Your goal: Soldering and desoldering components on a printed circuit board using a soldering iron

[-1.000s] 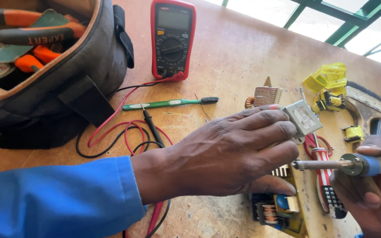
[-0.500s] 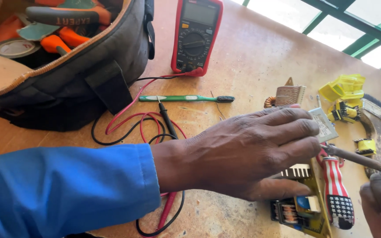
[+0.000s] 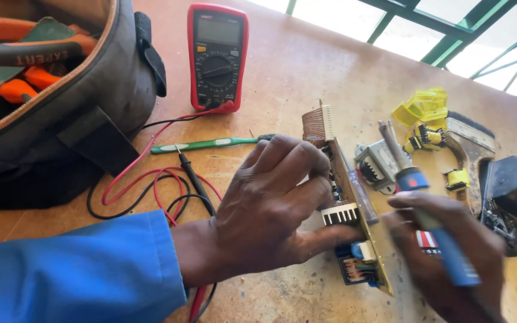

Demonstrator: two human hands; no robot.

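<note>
Sunlit window frames run along the far right edge of a worn brown table point(image 3: 306, 78). On it, near the middle, a circuit board point(image 3: 354, 209) stands tilted up on its long edge, its component side turned left. The left hand point(image 3: 270, 209), coming out of a blue sleeve point(image 3: 73, 275), props it there: the fingers point(image 3: 297, 158) are spread and curled against the board's left face, fingertips touching the parts near its top edge, while the thumb presses by the white finned heat sink point(image 3: 339, 213) lower down. So the board sits just right of the fingers, gripped loosely rather than clenched. The right hand point(image 3: 450, 251) is on the board's other side, fingers wrapped around the blue handle of a soldering iron point(image 3: 417, 191), whose tip points up and away, clear of the board.

Half a second ago the board lay flatter under the left hand and the iron pointed sideways to the left over it; now the board is raised on edge and the iron is swung upright.

Farther left lie a red multimeter point(image 3: 218, 57) with its red and black leads point(image 3: 169, 179), a green screwdriver point(image 3: 210, 143) and an open tool bag point(image 3: 61, 101). Yellow transformers point(image 3: 423, 116) sit at far right.
</note>
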